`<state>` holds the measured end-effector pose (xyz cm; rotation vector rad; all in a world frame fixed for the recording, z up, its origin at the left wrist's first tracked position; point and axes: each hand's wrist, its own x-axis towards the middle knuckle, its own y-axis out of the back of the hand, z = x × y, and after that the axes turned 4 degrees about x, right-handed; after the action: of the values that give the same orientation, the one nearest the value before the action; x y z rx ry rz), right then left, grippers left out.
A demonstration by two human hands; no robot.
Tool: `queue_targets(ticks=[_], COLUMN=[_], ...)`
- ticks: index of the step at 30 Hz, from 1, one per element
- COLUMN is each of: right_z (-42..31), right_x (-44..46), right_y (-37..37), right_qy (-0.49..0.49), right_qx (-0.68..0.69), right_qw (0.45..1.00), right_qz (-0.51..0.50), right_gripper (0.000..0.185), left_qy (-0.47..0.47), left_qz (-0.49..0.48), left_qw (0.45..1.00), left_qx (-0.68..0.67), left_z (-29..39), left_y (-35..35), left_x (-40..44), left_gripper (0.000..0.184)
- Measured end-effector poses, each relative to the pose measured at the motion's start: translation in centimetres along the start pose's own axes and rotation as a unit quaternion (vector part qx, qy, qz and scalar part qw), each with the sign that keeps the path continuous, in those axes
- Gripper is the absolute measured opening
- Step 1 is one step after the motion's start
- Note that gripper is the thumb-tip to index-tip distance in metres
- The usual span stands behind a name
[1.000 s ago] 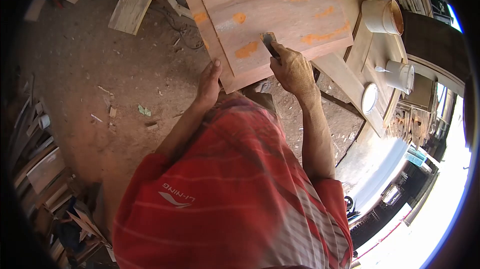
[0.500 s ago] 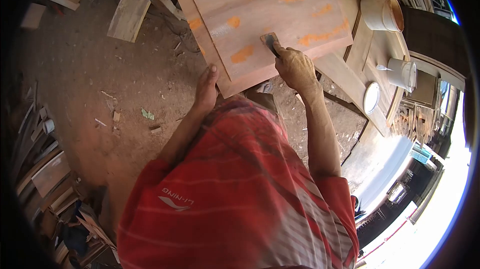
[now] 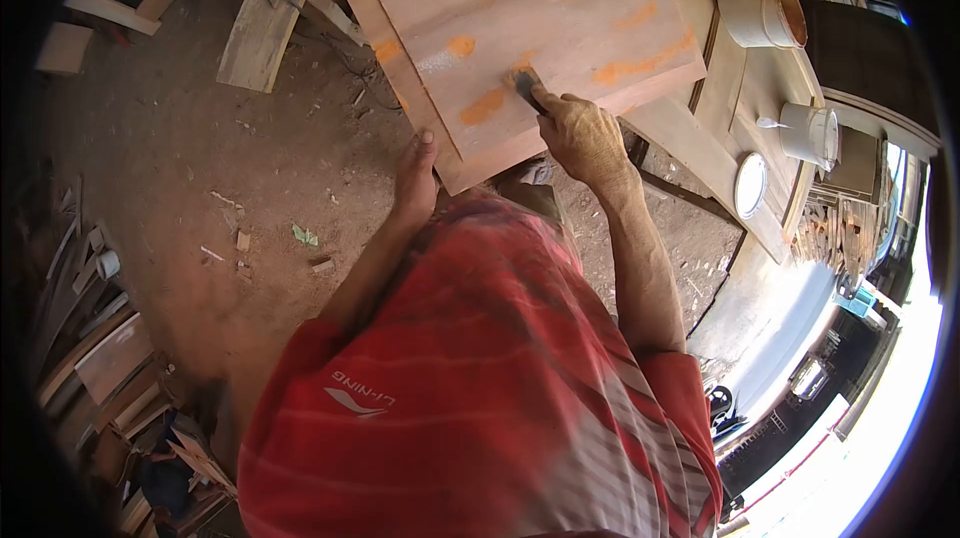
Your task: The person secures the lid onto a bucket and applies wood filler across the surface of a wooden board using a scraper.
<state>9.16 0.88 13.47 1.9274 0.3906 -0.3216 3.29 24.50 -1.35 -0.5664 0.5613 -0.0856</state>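
A flat wooden panel (image 3: 455, 13) with a raised centre lies in front of me, with several orange filler patches (image 3: 483, 107) smeared on its face. My right hand (image 3: 590, 141) is closed around a putty knife (image 3: 528, 90), its blade against the panel near the lower middle, beside a small orange spot. At the panel's lower left corner my left hand (image 3: 415, 178) grips the edge, thumb on top; its other fingers are hidden underneath.
On the wooden work surface to the right stand a large white bucket (image 3: 750, 13) and a smaller white tub (image 3: 808, 135); a round white lid (image 3: 750, 185) lies near them. Scrap wood (image 3: 110, 348) is piled at the lower left. Wood bits litter the dirt floor (image 3: 200, 138).
The putty knife in my right hand has shifted slightly left over the panel, and an orange spot now shows at its blade. My left hand keeps its hold on the corner.
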Motion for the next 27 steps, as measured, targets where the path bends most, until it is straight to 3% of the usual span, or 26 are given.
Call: queue_targets(ticks=[3, 7, 10, 14, 19, 20, 21, 23, 27], right_z=[2.4, 1.1, 2.2, 1.5, 1.2, 2.6, 3.4, 4.9, 9.4], right_x=[1.7, 0.8, 0.9, 0.0, -3.6, -4.3, -5.0, -6.3, -8.9], right_y=[-1.8, 0.1, -2.5, -1.3, -0.1, -0.8, -0.7, -0.6, -0.1], right_qy=[0.018, -0.008, 0.023, -0.006, -0.021, 0.021, 0.018, -0.106, -0.183], right_qx=[0.008, -0.026, 0.002, -0.032, 0.084, 0.118, 0.115, 0.258, 0.348], right_qw=[0.997, 0.999, 0.995, 0.998, 0.996, 0.989, 0.989, 0.953, 0.901], right_qz=[0.072, 0.016, 0.096, 0.052, 0.016, 0.086, 0.090, 0.116, 0.183], right_gripper=[0.048, 0.047, 0.046, 0.043, 0.044, 0.046, 0.046, 0.050, 0.053], left_qy=[0.014, 0.012, 0.027, 0.019, 0.034, 0.032, 0.033, 0.043, 0.043], left_qz=[0.019, 0.001, 0.002, 0.013, 0.018, 0.011, 0.005, 0.035, 0.067], left_qw=[1.000, 1.000, 1.000, 1.000, 0.999, 0.999, 0.999, 0.998, 0.997], left_qx=[-0.005, 0.019, 0.005, 0.016, 0.008, 0.014, 0.013, -0.010, 0.022], left_z=[0.0, 0.0, 0.5, -0.1, -0.4, -0.5, -0.2, 0.4, 0.7], left_y=[-0.4, 0.5, -0.4, 0.2, 1.0, 1.0, 0.4, -0.2, -0.7], left_x=[-0.5, 0.0, -0.2, 0.1, 0.0, 0.5, 0.5, -0.2, -0.2], left_gripper=[0.068, 0.070, 0.070, 0.070, 0.070, 0.071, 0.071, 0.067, 0.067])
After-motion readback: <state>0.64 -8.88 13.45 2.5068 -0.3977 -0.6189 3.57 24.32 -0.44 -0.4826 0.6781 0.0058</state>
